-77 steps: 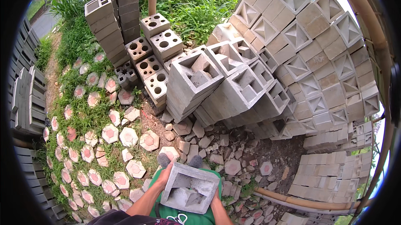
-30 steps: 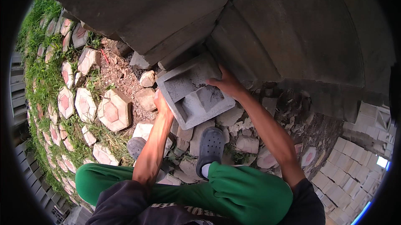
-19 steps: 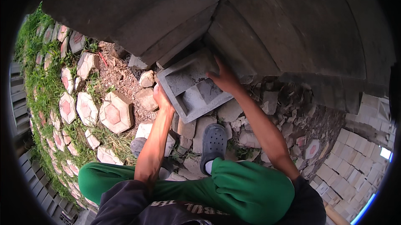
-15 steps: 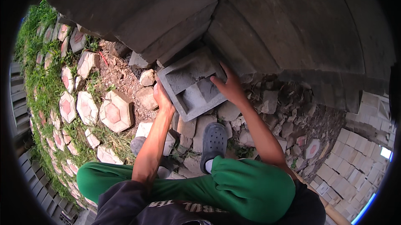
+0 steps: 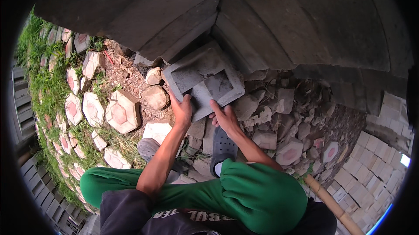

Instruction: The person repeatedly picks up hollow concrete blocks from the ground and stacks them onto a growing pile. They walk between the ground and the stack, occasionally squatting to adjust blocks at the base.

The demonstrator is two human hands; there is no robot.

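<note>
A grey concrete block [image 5: 202, 92] with square recesses in its upper face sits tilted in the corner between large dark concrete slabs [image 5: 174, 12]. My left hand [image 5: 181, 109] grips its near left edge, the thumb resting on the face. At the near right edge my right hand [image 5: 224, 116] holds it as well, thumb on top and the other fingers curled beneath the rim. What the block's underside rests on is hidden.
Broken stones and rubble [image 5: 279, 117] lie to the right. Pale hexagonal pavers [image 5: 123, 112] stand in grass on the left. A bamboo pole [image 5: 334, 206] and stacked pale blocks [image 5: 369, 161] are at the right. My clog-shod foot [image 5: 224, 145] is just below the block.
My right hand has shifted from the block's far right side to its near right edge. My left hand has slid nearer along the left edge, its thumb now over the face.
</note>
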